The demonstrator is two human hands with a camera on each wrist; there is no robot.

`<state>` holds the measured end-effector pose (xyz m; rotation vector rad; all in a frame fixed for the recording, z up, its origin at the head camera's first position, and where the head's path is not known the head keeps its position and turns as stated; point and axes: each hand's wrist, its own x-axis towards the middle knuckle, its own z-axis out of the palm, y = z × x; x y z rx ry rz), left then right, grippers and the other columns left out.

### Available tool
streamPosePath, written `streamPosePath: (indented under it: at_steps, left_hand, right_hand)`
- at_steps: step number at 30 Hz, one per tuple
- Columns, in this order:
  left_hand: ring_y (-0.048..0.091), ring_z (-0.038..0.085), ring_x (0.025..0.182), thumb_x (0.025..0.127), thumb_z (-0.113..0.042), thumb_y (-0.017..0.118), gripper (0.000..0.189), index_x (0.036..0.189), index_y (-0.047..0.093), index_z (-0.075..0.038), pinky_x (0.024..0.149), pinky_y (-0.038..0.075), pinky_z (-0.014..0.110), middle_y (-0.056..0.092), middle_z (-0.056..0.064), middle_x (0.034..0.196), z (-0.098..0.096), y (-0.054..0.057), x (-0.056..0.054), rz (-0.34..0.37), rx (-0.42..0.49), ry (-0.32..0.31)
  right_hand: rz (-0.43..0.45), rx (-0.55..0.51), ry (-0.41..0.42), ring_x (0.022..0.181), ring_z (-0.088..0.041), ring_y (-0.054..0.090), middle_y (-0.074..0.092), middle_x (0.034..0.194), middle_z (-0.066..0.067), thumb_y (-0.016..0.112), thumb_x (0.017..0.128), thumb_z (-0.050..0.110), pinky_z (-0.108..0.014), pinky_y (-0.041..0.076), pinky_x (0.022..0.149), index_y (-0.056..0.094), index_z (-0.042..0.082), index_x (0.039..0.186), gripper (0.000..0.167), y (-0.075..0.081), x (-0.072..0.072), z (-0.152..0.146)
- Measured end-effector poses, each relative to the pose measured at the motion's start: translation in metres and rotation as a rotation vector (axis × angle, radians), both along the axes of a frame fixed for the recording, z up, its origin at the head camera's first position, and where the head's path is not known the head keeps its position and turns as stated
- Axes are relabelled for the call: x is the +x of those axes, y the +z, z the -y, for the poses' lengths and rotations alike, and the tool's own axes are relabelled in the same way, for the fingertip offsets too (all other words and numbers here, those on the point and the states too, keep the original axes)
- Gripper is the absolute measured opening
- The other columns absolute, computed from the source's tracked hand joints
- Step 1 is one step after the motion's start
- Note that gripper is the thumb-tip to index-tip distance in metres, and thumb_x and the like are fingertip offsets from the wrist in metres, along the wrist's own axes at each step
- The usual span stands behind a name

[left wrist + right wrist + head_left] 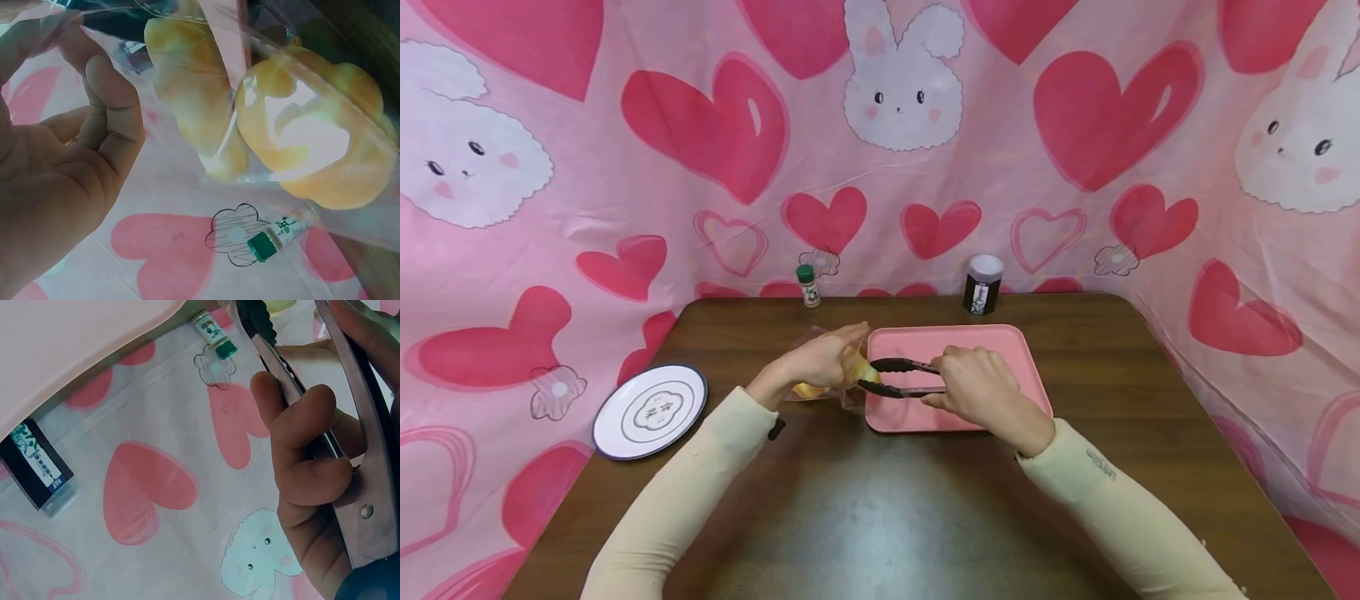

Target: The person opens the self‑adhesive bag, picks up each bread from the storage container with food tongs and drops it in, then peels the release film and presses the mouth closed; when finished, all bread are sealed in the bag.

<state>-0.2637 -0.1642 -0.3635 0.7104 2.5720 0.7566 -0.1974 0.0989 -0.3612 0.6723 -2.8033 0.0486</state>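
Note:
My left hand pinches the edge of a clear plastic bag at the left side of the pink tray. Two yellow bread rolls show through the film in the left wrist view: a long one and a rounded, lobed one. My right hand grips metal tongs with black tips, pointing left over the tray. Between those tips, at the bag's mouth, is the end of a roll; whether they squeeze it I cannot tell.
The pink tray lies on the brown table. At the left edge is a white plate with a dark rim. Along the back stand a green-capped shaker and a black jar with a pale lid.

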Motion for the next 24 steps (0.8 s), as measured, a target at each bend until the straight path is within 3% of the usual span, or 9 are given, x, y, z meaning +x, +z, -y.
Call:
streamPosePath:
  at_steps: [3,5,7,12,15,20,24]
  left_hand:
    - [0.064,0.022,0.103,0.076,0.0,0.074,0.098,0.159,0.024,-0.012,0.081,0.058,0.035,0.021,0.008,0.167,-0.0008,0.0003,0.0003,-0.022,-0.017,0.004]
    - [0.055,0.026,0.126,0.076,-0.002,0.076,0.098,0.159,0.025,-0.012,0.101,0.053,0.044,0.022,0.008,0.167,-0.0016,0.0001,0.0008,-0.029,-0.029,0.005]
    - [0.044,0.027,0.138,0.076,-0.002,0.076,0.098,0.159,0.026,-0.011,0.11,0.046,0.049,0.021,0.008,0.167,-0.0024,-0.0004,0.0013,-0.024,-0.034,-0.002]
    - [0.047,0.026,0.132,0.076,0.001,0.076,0.096,0.158,0.027,-0.012,0.08,0.058,0.037,0.021,0.007,0.168,-0.0042,-0.003,0.001,0.0,-0.027,-0.04]
    - [0.047,0.025,0.136,0.075,0.0,0.076,0.096,0.158,0.029,-0.011,0.084,0.055,0.031,0.023,0.007,0.167,-0.0047,-0.0046,-0.0005,-0.024,-0.038,-0.053]
    - [0.051,0.027,0.13,0.075,0.002,0.076,0.096,0.158,0.03,-0.012,0.082,0.059,0.039,0.023,0.007,0.167,-0.0037,-0.0041,-0.0004,0.008,-0.019,-0.041]
    - [0.052,0.027,0.128,0.076,-0.001,0.076,0.097,0.158,0.027,-0.012,0.082,0.059,0.04,0.022,0.008,0.167,-0.0014,-0.0016,0.0002,-0.024,-0.037,-0.021]
  right_hand:
    - [-0.001,0.004,-0.001,0.047,-0.017,0.042,0.051,0.064,0.002,0.084,0.071,0.056,-0.03,0.035,0.041,0.062,0.015,0.072,0.046,0.002,0.0005,0.0011]
    - [-0.008,0.007,0.0,0.047,-0.017,0.042,0.053,0.066,0.002,0.083,0.071,0.057,-0.03,0.036,0.04,0.064,0.015,0.075,0.046,0.0028,0.0007,0.0022]
    - [-0.012,0.007,0.001,0.046,-0.017,0.042,0.053,0.066,0.002,0.083,0.071,0.057,-0.03,0.036,0.04,0.064,0.015,0.075,0.046,0.0022,0.0005,0.0033]
    - [0.003,0.011,-0.008,0.047,-0.018,0.043,0.05,0.063,0.002,0.084,0.07,0.056,-0.031,0.037,0.04,0.061,0.016,0.068,0.047,0.0004,-0.0007,0.0054]
    - [0.01,0.007,-0.014,0.047,-0.018,0.043,0.049,0.061,0.002,0.084,0.07,0.056,-0.032,0.037,0.04,0.059,0.016,0.066,0.048,0.0006,-0.0015,0.006]
    - [-0.006,0.0,-0.017,0.046,-0.019,0.044,0.049,0.062,0.002,0.085,0.07,0.055,-0.033,0.038,0.04,0.062,0.016,0.07,0.046,-0.0002,-0.0032,0.0064]
    - [-0.019,0.003,-0.018,0.046,-0.02,0.044,0.051,0.065,0.001,0.086,0.069,0.054,-0.035,0.041,0.04,0.064,0.015,0.073,0.045,-0.0029,-0.0044,0.0064]
